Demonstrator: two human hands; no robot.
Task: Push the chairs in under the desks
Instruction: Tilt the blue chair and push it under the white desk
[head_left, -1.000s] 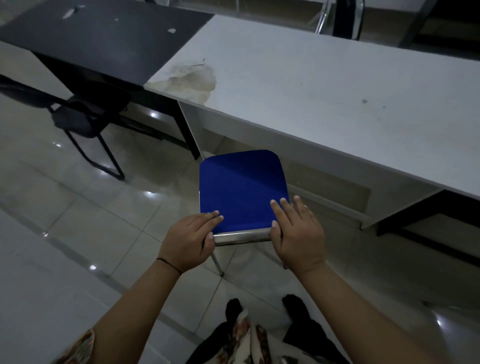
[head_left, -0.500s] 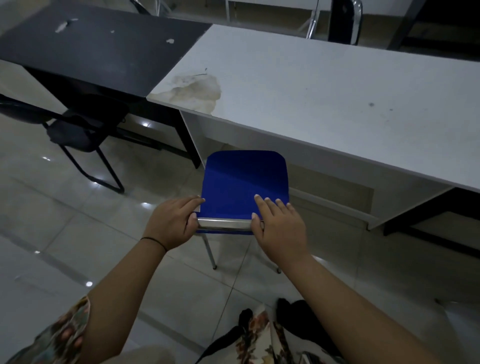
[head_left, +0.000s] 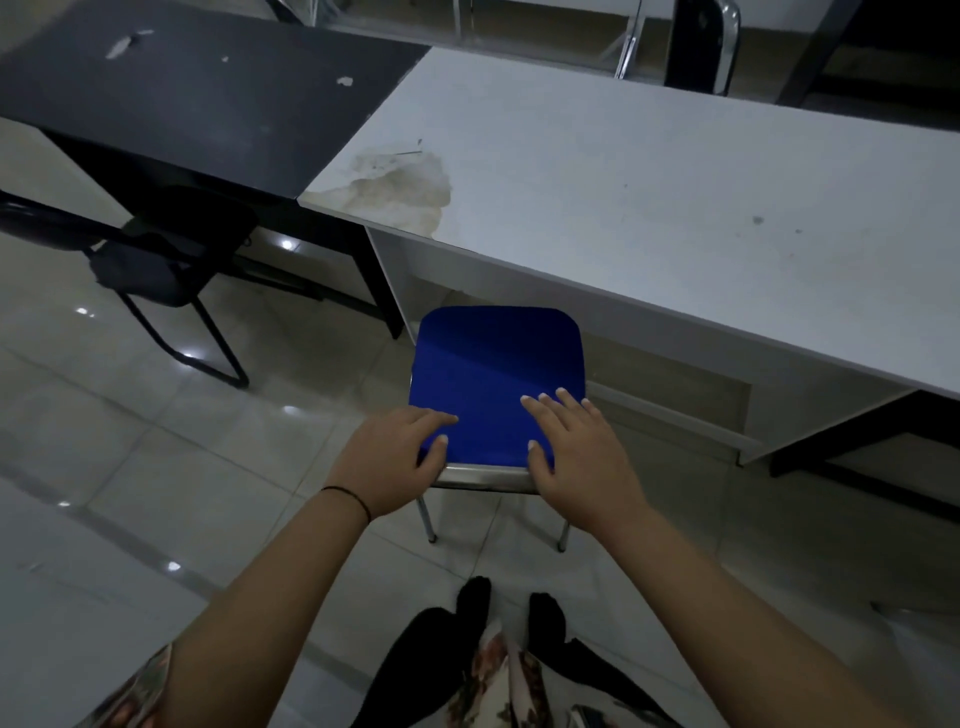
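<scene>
Two desks stand side by side: a white desk (head_left: 649, 197) on the right, its near left corner marked by a brown stain (head_left: 400, 187), and a black desk (head_left: 208, 88) touching its left edge. Three chairs can be counted. The blue chair (head_left: 493, 374) stands in front of the white desk, at that desk's left end; the far edge of its blue pad reaches just to the desk's front edge, while the near edge, with its metal rail and two visible legs, is out on the tiled floor (head_left: 156, 467). A black chair (head_left: 156, 265) sits partly under the black desk, its seat and sled frame sticking out toward the left. A third chair (head_left: 698, 47), dark with a chrome frame, stands beyond the white desk at the top of the view.

Both hands are on the blue chair's near edge. The left hand (head_left: 387, 462) curls over the left corner, fingers on the pad and thumb against the edge, gripping it. The right hand (head_left: 576, 457) lies flatter, fingers spread on the blue pad and thumb at the metal rail. A thin dark band (head_left: 353, 499) circles the left wrist. No containers are in view
</scene>
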